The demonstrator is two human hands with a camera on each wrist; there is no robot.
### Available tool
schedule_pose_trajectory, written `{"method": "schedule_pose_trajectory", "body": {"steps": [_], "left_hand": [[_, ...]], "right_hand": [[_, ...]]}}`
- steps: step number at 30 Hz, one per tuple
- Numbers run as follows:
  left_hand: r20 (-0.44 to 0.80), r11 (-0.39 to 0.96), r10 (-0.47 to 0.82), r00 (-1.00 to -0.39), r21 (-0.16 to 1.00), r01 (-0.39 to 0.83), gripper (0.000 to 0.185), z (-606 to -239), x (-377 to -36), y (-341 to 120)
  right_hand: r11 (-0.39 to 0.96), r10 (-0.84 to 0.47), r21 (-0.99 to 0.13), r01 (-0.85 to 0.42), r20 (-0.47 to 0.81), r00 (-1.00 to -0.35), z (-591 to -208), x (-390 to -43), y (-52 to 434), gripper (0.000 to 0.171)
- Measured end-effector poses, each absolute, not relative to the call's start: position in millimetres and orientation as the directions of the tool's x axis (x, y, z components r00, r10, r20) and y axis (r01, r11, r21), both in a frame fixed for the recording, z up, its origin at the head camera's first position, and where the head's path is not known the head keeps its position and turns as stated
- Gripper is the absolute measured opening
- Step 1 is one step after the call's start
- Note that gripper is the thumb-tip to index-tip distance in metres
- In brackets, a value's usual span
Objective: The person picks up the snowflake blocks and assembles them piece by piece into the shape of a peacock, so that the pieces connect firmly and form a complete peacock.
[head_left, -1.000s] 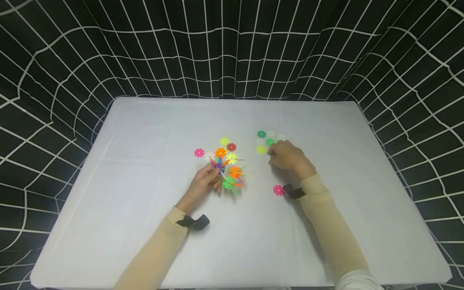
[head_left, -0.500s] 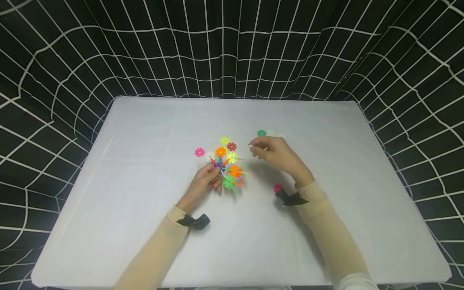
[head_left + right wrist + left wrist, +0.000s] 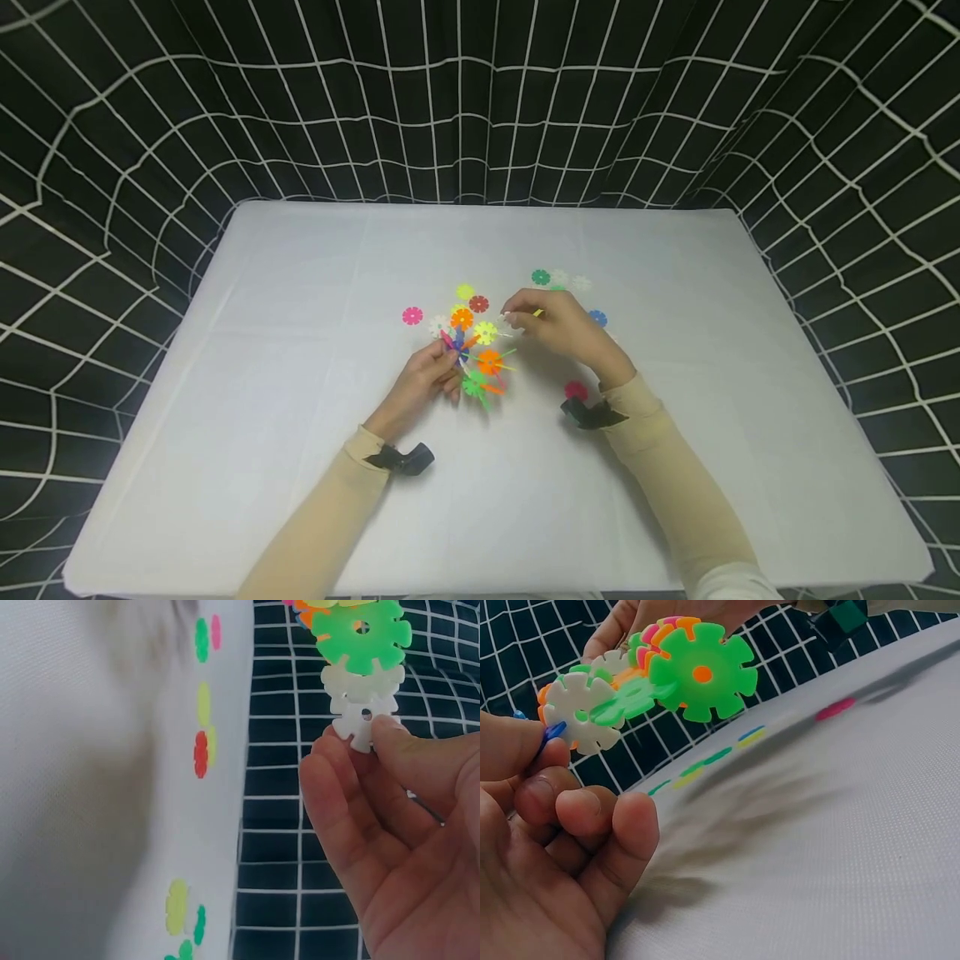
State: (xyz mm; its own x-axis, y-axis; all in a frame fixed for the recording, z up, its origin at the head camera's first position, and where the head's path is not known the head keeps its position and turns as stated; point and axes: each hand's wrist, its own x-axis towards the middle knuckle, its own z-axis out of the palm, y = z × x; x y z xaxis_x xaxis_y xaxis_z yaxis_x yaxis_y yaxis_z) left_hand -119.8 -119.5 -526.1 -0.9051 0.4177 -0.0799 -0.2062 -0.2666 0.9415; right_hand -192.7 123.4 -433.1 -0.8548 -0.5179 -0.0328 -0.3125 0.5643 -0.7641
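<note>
My left hand [image 3: 429, 371] holds a cluster of interlocked, slotted plastic discs [image 3: 489, 362] above the table, in orange, green, yellow, pink and white. In the left wrist view, thumb and fingertip pinch the edge of a blue disc [image 3: 553, 732] at its near end, beside a white disc [image 3: 581, 712] and a bright green disc [image 3: 703, 673]. My right hand [image 3: 551, 329] pinches a small white slotted disc [image 3: 364, 726] between thumb and fingers. That disc meets a whitish disc [image 3: 361, 684] of the cluster edge to edge, below a green one [image 3: 367, 634].
Loose discs lie on the white table [image 3: 300, 467]: pink [image 3: 412, 316], yellow [image 3: 465, 292] and red [image 3: 478, 304] near the left hand; dark green [image 3: 541, 277], white [image 3: 581, 283], blue [image 3: 597, 317] and pink [image 3: 575, 391] around the right. A black grid-patterned curtain [image 3: 480, 100] surrounds the table.
My right hand has come left from the loose discs on the right, bringing a white disc up to the cluster. The left hand stays in place, the cluster shifting slightly.
</note>
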Motion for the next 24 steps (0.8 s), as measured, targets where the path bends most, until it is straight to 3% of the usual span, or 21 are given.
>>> {"method": "schedule_pose_trajectory", "body": {"steps": [10,18,24], "left_hand": [[-0.077,-0.270,0.420,-0.904,0.941,-0.205,0.022,-526,-120,-120],[-0.078,-0.261,0.407,-0.910,0.945,-0.198,0.021,-528,-120,-121],[-0.107,-0.225,0.330,-0.938,0.956,-0.188,0.023,-526,-120,-119]], "right_hand": [[0.577,-0.517,-0.760,-0.299,-0.057,-0.854,-436,-192,119,0.011],[0.589,-0.523,-0.700,-0.405,0.052,-0.851,-442,-186,112,0.009],[0.589,-0.534,-0.704,-0.397,0.029,-0.845,-452,-185,113,0.010]]}}
